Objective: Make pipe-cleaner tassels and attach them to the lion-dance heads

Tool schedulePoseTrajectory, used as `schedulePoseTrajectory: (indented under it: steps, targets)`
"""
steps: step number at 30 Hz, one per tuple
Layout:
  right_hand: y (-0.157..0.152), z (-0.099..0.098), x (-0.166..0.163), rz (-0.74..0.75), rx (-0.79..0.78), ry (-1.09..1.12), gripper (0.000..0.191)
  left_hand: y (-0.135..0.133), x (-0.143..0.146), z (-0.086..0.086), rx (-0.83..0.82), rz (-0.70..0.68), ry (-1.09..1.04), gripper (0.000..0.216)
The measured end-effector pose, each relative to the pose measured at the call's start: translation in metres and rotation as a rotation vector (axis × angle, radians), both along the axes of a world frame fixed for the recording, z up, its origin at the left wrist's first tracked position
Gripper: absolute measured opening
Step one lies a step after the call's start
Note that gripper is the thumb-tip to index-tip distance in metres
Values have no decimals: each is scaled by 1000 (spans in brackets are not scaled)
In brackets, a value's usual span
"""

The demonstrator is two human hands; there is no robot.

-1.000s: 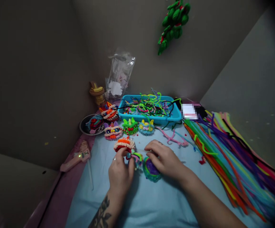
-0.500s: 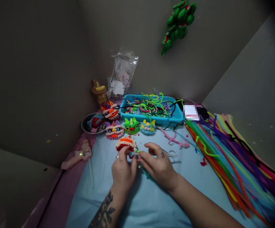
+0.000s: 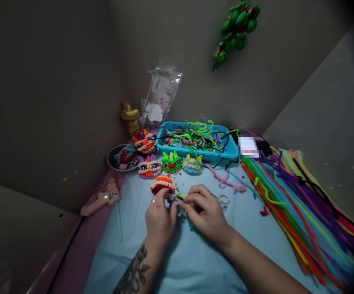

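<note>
My left hand [image 3: 160, 218] and my right hand [image 3: 205, 212] meet over the light blue table cover [image 3: 189, 261], both pinched on a small multicoloured pipe-cleaner figure [image 3: 178, 200] between their fingertips. Most of that figure is hidden under my right hand. An orange and white pipe-cleaner head [image 3: 163, 183] lies just beyond my left fingers. Small scissors [image 3: 222, 200] rest on the cover right of my right hand.
Three finished pipe-cleaner heads [image 3: 170, 163] sit in a row before a blue tray [image 3: 230, 151] of scraps. A round dish [image 3: 115, 159], a pink glue gun [image 3: 101, 201], a bottle [image 3: 130, 120] and a plastic bag [image 3: 161, 98] stand at left. Long pipe cleaners [image 3: 299, 204] lie at right.
My right hand has come off the teal and purple round piece and closed in on the small figure beside my left fingers, covering that piece. The scissors now show.
</note>
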State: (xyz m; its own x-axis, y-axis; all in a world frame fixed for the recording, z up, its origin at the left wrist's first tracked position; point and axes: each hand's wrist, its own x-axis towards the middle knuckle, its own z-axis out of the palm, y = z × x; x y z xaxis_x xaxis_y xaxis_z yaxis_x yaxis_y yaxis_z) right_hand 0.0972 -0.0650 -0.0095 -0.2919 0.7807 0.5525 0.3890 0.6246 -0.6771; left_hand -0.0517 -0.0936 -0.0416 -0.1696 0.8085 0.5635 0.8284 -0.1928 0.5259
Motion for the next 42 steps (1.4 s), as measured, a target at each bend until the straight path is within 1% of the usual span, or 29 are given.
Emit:
schedulePoseTrajectory:
  steps: [3,4,6,10,14,16,19,22,27,31,36,42]
  targets:
    - [1,5,0,19,-164,34,10,0,-1,-2,-22,-9,13,36]
    - [2,6,0,21,-196,38,11,0,-1,-2,-25,-12,19,36]
    - [4,7,2,17,-207,38,10,0,-1,-4,-12,-17,25,37]
    - [7,5,5,25,-147,15,8,-2,-1,-1,19,-58,15,40]
    - [7,3,6,62,-115,6,8,-5,-2,8,146,-118,23,39]
    - [6,4,6,87,-91,6,9,-5,-3,11,190,-156,55,37]
    - [5,5,4,115,-66,2,12,-4,-3,14,211,-191,133,30]
    - [4,6,3,128,-77,-17,13,-3,-2,14,203,-189,169,22]
    - [4,4,2,121,-58,-42,11,-3,-3,11,227,-190,130,14]
    - [8,0,6,216,24,-86,18,-2,-5,10,242,-169,130,15]
    - [10,-3,9,218,154,-158,22,-1,-6,8,254,-156,120,18]
    - [10,-3,7,210,137,-131,14,-1,-7,5,273,-145,139,18]
